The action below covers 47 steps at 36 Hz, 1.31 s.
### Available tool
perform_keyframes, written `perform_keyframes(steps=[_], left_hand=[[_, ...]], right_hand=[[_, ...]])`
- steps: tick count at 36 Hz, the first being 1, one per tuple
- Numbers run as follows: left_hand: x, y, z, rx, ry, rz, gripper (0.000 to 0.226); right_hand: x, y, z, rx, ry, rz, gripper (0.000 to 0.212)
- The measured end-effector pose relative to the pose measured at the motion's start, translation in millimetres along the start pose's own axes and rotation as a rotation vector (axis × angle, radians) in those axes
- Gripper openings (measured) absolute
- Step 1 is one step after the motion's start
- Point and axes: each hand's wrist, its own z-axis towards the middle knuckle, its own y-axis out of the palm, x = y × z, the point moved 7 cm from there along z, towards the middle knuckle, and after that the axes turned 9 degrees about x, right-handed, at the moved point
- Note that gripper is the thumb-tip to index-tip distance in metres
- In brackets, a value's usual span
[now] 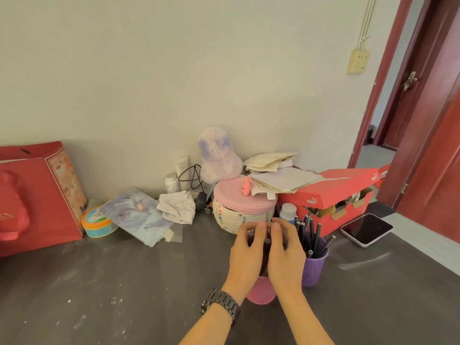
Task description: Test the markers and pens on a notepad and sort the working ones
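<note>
Left hand [245,255] and right hand [285,255] clasp dark pens [265,252] in a pink cup [261,291]
Each grip is closed, fingers curled over the pens' tops from either side; the pink cup stands on the grey worktop [124,282], a purple cup [314,267] of more pens just right of it, a phone [366,229] farther right

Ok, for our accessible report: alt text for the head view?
A left hand and right hand curl around dark pens in a pink mesh cup on a grey desk. A purple cup of pens stands to its right.
</note>
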Motion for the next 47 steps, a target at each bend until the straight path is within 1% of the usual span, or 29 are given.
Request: perform_keyframes(steps=[2, 4, 6, 8, 9, 10, 12, 13, 15, 17, 19, 21, 25, 27, 29, 31, 33, 36, 40, 43, 44, 47], left_hand=[[-7.1, 3.5, 0.5, -0.084, -0.098, -0.029, 0.056], [-13.3, 2.3, -0.2, -0.138, -0.214, -0.086, 0.06], [-16.5, -9.4, 0.5, -0.105, -0.266, -0.106, 0.059], [-19.2, -28.4, -0.7, -0.049, -0.249, -0.048, 0.053], [-23.3, -40.3, -2.0, -0.021, -0.219, 0.043, 0.048], [-27.0, -52.2, -4.0, -0.008, -0.166, 0.2, 0.045], [-39.5, -73.2, -9.3, -0.014, -0.043, 0.607, 0.047], [-46.7, -81.4, -13.1, -0.016, -0.013, 0.752, 0.048], [-63.3, -92.4, -22.0, -0.047, 0.003, 0.964, 0.053], [-78.9, -94.1, -32.6, -0.135, 0.044, 1.146, 0.059], [-87.4, -94.8, -40.1, -0.163, 0.113, 1.241, 0.066], [-90.2, -96.3, -43.3, -0.149, 0.152, 1.277, 0.069], [-93.3, -98.2, -41.2, -0.152, 0.155, 1.291, 0.07], [-93.7, -98.1, -40.7, -0.153, 0.152, 1.302, 0.071], [-92.9, -98.1, -40.3, -0.146, 0.146, 1.301, 0.071], [-92.6, -98.2, -40.4, -0.148, 0.146, 1.295, 0.07], [-92.3, -98.3, -40.9, -0.145, 0.15, 1.288, 0.07], [-91.7, -97.6, -42.6, -0.151, 0.144, 1.288, 0.069], [-89.9, -96.8, -41.0, -0.143, 0.151, 1.281, 0.07], [-88.5, -96.8, -38.9, -0.164, 0.147, 1.298, 0.069], [-89.8, -97.3, -39.7, -0.159, 0.153, 1.294, 0.069], [-91.9, -98.6, -41.1, -0.164, 0.151, 1.288, 0.068]], right_hand=[[5.7, 2.5, -0.3, -0.058, 0.036, -0.045, 0.019], [12.3, 5.7, -0.9, -0.128, 0.093, -0.084, 0.023], [15.2, 6.7, -1.8, -0.171, 0.121, -0.101, 0.024], [12.2, 6.8, -2.7, -0.205, 0.111, -0.132, 0.024], [10.5, 6.2, -2.7, -0.219, 0.099, -0.156, 0.024], [8.4, 5.1, -2.4, -0.226, 0.084, -0.178, 0.024], [3.2, 2.1, -2.4, -0.22, 0.051, -0.197, 0.026], [-1.2, 0.7, -3.4, -0.218, 0.022, -0.198, 0.033], [-14.0, 1.0, -7.1, -0.235, -0.099, -0.239, 0.05], [-25.4, 7.0, -11.7, -0.3, -0.274, -0.381, 0.053], [-30.0, 16.4, -16.3, -0.38, -0.426, -0.581, 0.052], [-31.9, 22.5, -17.3, -0.406, -0.492, -0.696, 0.043], [-33.0, 19.3, -13.0, -0.326, -0.454, -0.736, 0.016], [-32.1, 18.4, -13.7, -0.316, -0.474, -0.763, 0.01], [-30.7, 19.7, -15.8, -0.33, -0.535, -0.817, 0.015], [-28.6, 21.1, -15.6, -0.35, -0.574, -0.892, 0.031], [-25.1, 21.6, -12.0, -0.379, -0.572, -0.931, 0.041], [-22.1, 20.7, -7.6, -0.402, -0.538, -0.912, 0.045], [-23.8, 18.3, -10.0, -0.421, -0.506, -0.874, 0.057], [-36.5, 14.2, -14.5, -0.483, -0.464, -0.789, 0.057], [-47.4, 11.9, -17.1, -0.479, -0.473, -0.742, 0.055], [-91.5, -7.8, -17.0, -0.39, -0.494, -0.601, 0.045]])
